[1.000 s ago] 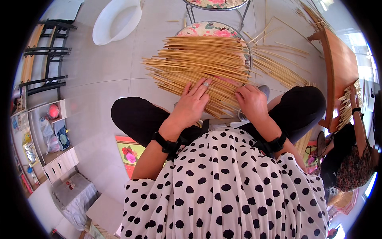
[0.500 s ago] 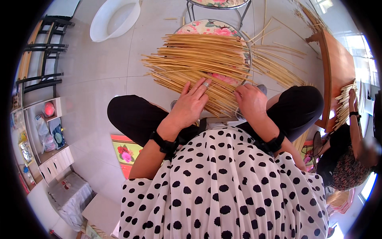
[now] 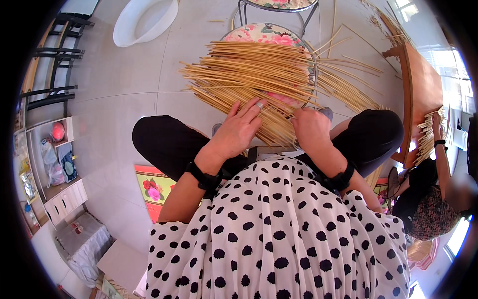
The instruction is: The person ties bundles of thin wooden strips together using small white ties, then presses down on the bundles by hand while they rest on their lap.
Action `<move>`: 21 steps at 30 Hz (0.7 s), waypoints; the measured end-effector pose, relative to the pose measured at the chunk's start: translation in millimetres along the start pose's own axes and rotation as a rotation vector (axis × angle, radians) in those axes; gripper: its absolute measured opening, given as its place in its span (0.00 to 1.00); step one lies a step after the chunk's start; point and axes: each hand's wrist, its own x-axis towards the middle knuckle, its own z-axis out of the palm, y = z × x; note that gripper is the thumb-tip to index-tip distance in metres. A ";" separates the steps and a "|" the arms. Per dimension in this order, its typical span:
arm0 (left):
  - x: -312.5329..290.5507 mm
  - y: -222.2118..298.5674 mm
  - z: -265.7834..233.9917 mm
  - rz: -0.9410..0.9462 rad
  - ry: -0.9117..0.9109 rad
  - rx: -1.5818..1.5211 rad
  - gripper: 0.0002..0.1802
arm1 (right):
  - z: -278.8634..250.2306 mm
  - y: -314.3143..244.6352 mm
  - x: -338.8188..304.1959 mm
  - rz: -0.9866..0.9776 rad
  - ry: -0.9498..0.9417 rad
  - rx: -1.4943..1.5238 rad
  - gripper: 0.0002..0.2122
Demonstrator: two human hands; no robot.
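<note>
First, on the far left, a shelf has a red ball and some bags in it. Next comes a white tub on the floor, near the top. Lower down, a mat with bright flowers lies by the person's left knee.

In the middle, a big, flat pile of thin sticks lies across a round, flowery stool. The sticks poke out past its left edge. The left hand rests on the near part of the pile, its fingers spread apart, with a ring on one. The right hand is at the right ends of the near sticks with its fingers bent; I cannot tell if they pinch any.

More sticks lie on the floor to the right of the stool. Then comes a brown tabletop. At the far right, another person has a hand on more sticks beside it.
</note>
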 end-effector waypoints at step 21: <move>-3.1 -5.9 2.8 0.009 0.044 -0.048 0.05 | -4.1 -12.4 18.9 0.034 0.030 0.316 0.07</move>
